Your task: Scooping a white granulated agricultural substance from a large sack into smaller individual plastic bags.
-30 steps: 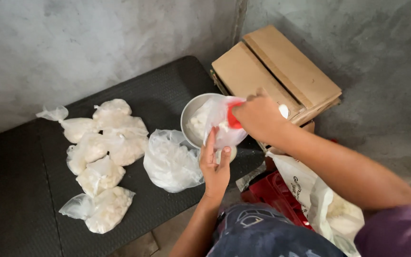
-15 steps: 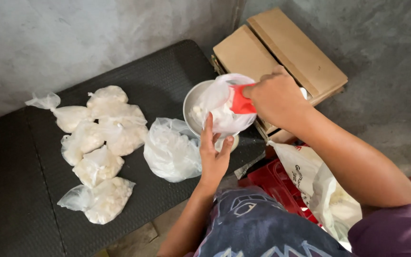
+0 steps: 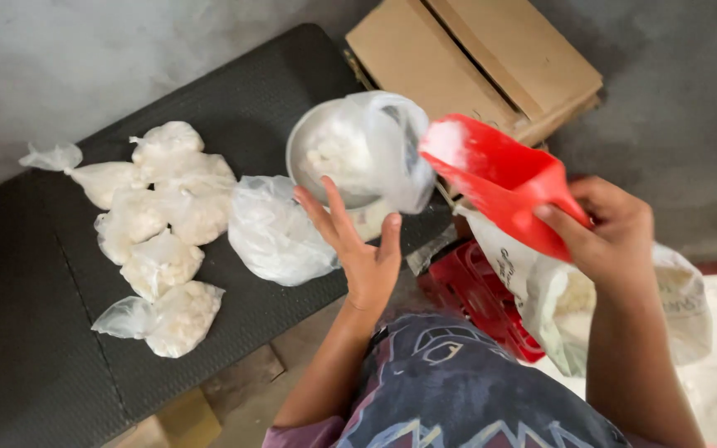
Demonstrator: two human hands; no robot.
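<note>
Scoop over a clear bag in a metal bowl, filled bags lying nearby.

The right hand (image 3: pixel 612 236) is closed around the handle of a red scoop (image 3: pixel 495 178), whose mouth, with white powder in it, tilts toward a clear bag (image 3: pixel 375 149) standing in a bowl (image 3: pixel 304 141) on the dark surface (image 3: pixel 35 365). The bag hides most of the bowl, and its contents are blurred. The left hand (image 3: pixel 358 241) is open, fingers spread, just in front of the bowl; whether it touches the bag I cannot tell. Left of the bowl lie about six filled bags (image 3: pixel 159 241) in a cluster, overlapping and hard to count. One looser bag (image 3: pixel 271 232) lies between them and the bowl. Behind the bowl is one cardboard box (image 3: pixel 475 58), cut off at the top. A white sack (image 3: pixel 682 299) and a red crate (image 3: pixel 475 294) sit right of the bowl, partly hidden by the arm.
</note>
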